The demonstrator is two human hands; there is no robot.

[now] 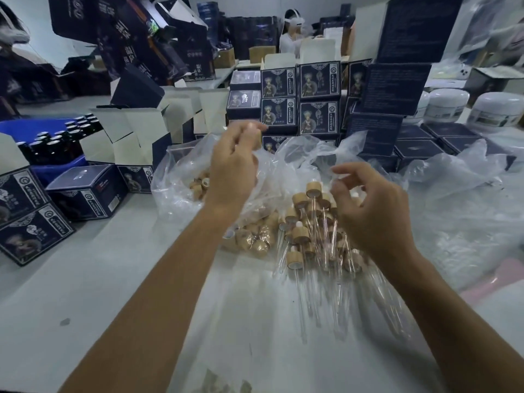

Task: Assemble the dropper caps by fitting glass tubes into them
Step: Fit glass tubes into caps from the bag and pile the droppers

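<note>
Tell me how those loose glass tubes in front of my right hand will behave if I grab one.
The glass tubes look thin and clear, so probably fragile and slippery. They are round and lie on smooth plastic sheet, so a nudge may roll them.

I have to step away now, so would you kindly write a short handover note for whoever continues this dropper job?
Left hand: raised over the clear plastic bag of bamboo caps, fingers curled; motion blur hides whether it pinches anything.
Right hand: fingers loosely curled above the pile, seemingly holding nothing.
Done: a heap of assembled droppers, caps with glass tubes fitted, lies on the table between the hands.
Loose glass tubes lie nearer the body, on plastic sheeting.
Left: many caps in the bag still need tubes.
</note>
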